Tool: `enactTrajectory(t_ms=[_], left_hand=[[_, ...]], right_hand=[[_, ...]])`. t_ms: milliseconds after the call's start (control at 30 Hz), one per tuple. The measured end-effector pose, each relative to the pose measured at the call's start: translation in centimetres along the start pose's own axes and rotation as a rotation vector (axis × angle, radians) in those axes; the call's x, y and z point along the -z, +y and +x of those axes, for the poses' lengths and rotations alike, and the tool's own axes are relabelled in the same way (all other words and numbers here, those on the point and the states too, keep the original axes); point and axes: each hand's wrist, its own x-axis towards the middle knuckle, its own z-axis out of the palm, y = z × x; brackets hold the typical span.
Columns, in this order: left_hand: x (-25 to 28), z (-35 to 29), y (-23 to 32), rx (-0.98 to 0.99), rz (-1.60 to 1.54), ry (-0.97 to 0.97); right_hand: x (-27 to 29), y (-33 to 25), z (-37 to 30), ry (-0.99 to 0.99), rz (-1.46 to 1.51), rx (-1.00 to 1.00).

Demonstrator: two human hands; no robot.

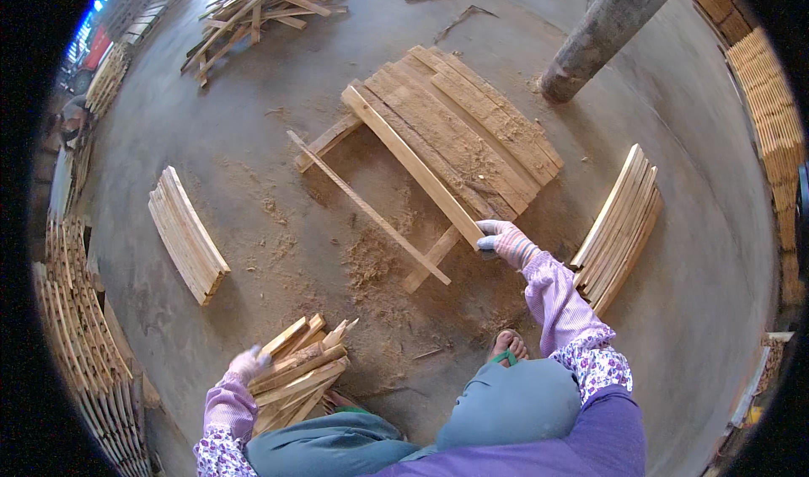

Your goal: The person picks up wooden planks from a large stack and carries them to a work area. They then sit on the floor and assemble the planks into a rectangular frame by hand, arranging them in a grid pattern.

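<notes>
My gloved right hand is closed on the near end of a long pale wooden strip. The strip lies slanted along the near-left edge of a low plank platform, which is strewn with sawdust. My left hand, smeared by motion, is at the left side of a heap of short wooden pieces beside my leg. Whether its fingers hold a piece cannot be made out. A thin wooden stick lies across the platform's two projecting crosspieces, left of the strip.
Stacked strips stand on the floor at left and right. A scrap wood pile lies at the far left, and a round post rises at the far right. Sawdust covers floor near the platform. Timber stacks line the left side.
</notes>
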Motion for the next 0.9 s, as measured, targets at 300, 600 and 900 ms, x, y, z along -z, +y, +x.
enactTrajectory(t_ms=[300,600,900], left_hand=[[6.9,-2.7,31.7,-0.668,-0.596,0.149],[3.3,0.6,44.9,-0.333,-1.226,0.367],[4.1,1.0,45.5,-0.389,-1.017,0.315]], right_hand=[[-3.2,2.6,0.3,-0.066,-0.373,0.284],[-7.2,-1.1,-1.3,0.130,-1.431,0.401],[-2.0,0.4,2.8,0.362,-0.825,0.344]])
